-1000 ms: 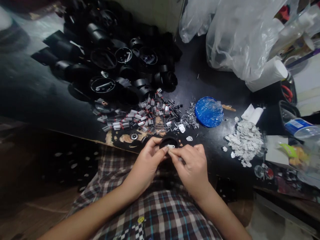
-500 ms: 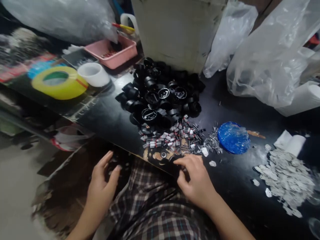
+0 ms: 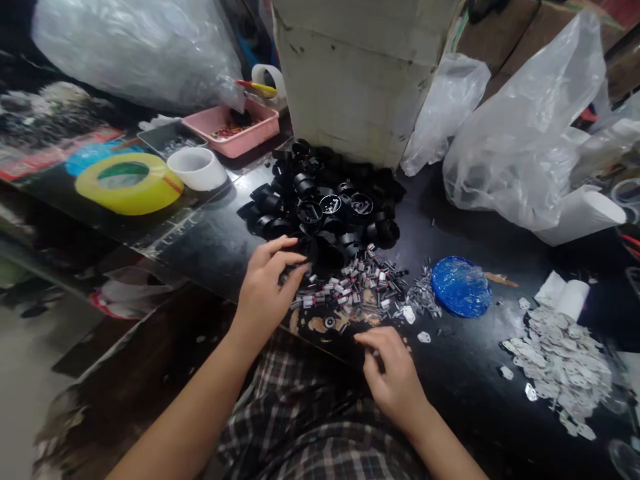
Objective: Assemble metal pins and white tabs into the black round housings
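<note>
Hands work at a cluttered black desk (image 3: 210, 247) centred on a heap of black round housings (image 3: 325, 207). Reaching to the near edge of that heap, the left hand (image 3: 265, 287) curls its fingers (image 3: 295, 257) loosely toward one housing; whether they grip it cannot be told. Nearer the person than the heap, the right hand (image 3: 395, 380) rests at the desk edge, thumb and forefinger pressed together, anything between them hidden. Small metal cylinders (image 3: 350, 290) lie scattered just below the heap, a blue plastic lid (image 3: 460, 287) to its right.
</note>
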